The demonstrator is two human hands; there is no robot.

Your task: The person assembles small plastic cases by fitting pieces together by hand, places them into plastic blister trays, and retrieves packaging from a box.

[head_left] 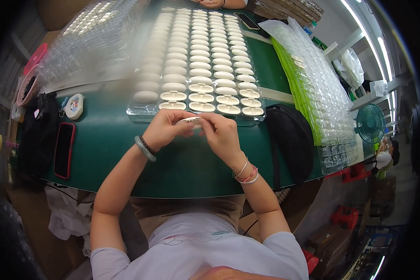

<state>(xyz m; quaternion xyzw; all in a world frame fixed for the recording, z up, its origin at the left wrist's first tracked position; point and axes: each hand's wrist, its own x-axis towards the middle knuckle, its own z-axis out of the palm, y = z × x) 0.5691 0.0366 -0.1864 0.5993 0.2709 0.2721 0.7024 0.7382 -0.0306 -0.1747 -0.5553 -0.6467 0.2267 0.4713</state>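
Note:
Between my two hands, just off the near edge of a clear plastic tray (135, 113), is a small white oval case (191, 121). The fingers of my left hand (165, 129) wrap round its left end. My right hand (223, 135) pinches its right end with thumb and fingers. Long columns of white oval cases (200, 66) fill the tray. Most are closed, but several at the near end are open cases (201, 97) showing two hollows each. My fingers partly cover the held case, so I cannot tell whether its lid is fully closed.
On the green table (102, 158), a red-edged phone (64, 150) and a round white tape-measure-like thing (74, 106) lie left. Stacked clear trays (93, 51) stand far left. A black bag (291, 140) and bubble-wrap-like trays (308, 79) flank the right. Another person's hand (212, 3) shows across.

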